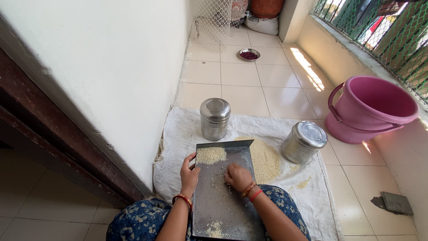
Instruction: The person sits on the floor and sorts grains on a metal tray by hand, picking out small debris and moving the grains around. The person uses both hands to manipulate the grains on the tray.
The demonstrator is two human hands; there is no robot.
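A flat grey metal winnowing tray (243, 156) rests on my lap. A small heap of pale grain (211, 155) lies at its far left end, and a few grains (215, 230) sit near its close edge. My left hand (189, 176) grips the tray's left rim. My right hand (238, 177) rests palm down on the tray's middle, fingers curled over scattered grains. Red bangles ring both wrists.
A white cloth (178, 134) on the tiled floor carries a larger grain pile (267, 158) and two lidded steel canisters (214, 118) (304, 141). A pink bucket (370, 109) stands at right, a small bowl of dark seeds (248, 54) farther off, and a wall at left.
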